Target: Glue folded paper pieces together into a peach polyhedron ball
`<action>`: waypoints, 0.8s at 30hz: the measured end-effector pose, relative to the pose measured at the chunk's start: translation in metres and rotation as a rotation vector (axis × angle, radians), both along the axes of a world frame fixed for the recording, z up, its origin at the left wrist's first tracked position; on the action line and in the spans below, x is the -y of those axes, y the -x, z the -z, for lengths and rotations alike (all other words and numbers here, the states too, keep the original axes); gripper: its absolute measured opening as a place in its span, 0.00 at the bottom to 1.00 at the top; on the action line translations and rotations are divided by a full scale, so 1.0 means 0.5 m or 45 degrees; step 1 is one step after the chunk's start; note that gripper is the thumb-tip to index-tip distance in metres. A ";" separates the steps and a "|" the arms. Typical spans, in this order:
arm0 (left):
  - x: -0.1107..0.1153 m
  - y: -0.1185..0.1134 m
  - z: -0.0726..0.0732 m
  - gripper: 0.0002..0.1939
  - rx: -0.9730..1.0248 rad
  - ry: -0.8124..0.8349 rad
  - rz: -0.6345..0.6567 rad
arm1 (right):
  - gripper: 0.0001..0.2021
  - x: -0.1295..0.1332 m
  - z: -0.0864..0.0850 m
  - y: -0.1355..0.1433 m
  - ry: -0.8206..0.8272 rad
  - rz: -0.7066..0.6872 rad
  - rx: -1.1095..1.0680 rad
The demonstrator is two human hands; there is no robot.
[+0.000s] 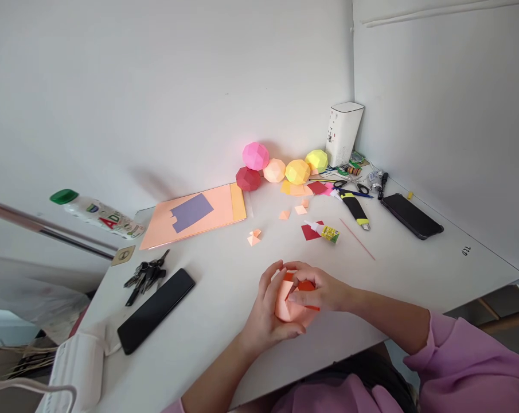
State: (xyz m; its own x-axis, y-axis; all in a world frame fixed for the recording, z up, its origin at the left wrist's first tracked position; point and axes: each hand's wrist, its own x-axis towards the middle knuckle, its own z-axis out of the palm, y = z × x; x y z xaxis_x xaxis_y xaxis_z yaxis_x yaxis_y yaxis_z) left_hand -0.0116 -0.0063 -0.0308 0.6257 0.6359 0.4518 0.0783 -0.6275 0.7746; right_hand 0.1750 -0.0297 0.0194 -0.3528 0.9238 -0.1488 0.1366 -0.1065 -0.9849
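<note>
A partly open, faceted peach paper ball (285,310) with an orange-red interior is between my hands near the table's front edge. My left hand (265,315) wraps round its left side, thumb underneath. From the right, my right hand (323,289) pinches the paper at the opening, its fingertips partly inside. Small peach paper pieces (254,237) lie beyond the ball. A glue bottle (329,233) rests partly on a dark red paper square (308,231), with a thin stick (357,239) to its right.
Finished paper balls (256,156) stand along the wall. Scissors (362,188), a cutter (354,209) and a phone (412,215) lie at the right. Peach sheets (190,215), keys (145,276), another phone (156,311) and a white bottle (100,215) are at the left.
</note>
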 end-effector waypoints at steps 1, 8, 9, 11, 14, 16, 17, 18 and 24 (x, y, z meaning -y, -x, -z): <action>0.000 -0.001 0.001 0.45 0.004 -0.001 -0.008 | 0.03 0.001 0.000 0.003 0.004 0.014 -0.018; 0.010 -0.005 -0.003 0.40 -0.015 0.022 0.010 | 0.03 0.005 0.003 0.012 0.007 0.036 -0.078; 0.012 -0.005 -0.004 0.39 -0.032 0.017 0.000 | 0.03 0.006 0.004 0.012 0.022 0.033 -0.086; 0.014 -0.004 -0.006 0.38 -0.071 -0.005 -0.025 | 0.05 0.007 0.006 0.012 0.052 0.025 -0.101; 0.015 -0.003 -0.010 0.37 -0.116 -0.042 -0.052 | 0.08 0.007 0.007 0.012 0.068 0.001 -0.111; 0.015 -0.003 -0.013 0.37 -0.134 -0.063 -0.061 | 0.10 0.007 0.006 0.011 0.070 -0.032 -0.110; 0.015 -0.003 -0.014 0.37 -0.138 -0.071 -0.065 | 0.10 0.007 0.004 0.011 0.071 -0.053 -0.107; 0.015 -0.004 -0.015 0.37 -0.141 -0.076 -0.068 | 0.10 0.007 0.002 0.011 0.074 -0.073 -0.101; 0.016 -0.005 -0.014 0.38 -0.146 -0.114 -0.077 | 0.11 0.006 -0.012 0.008 0.078 -0.141 -0.084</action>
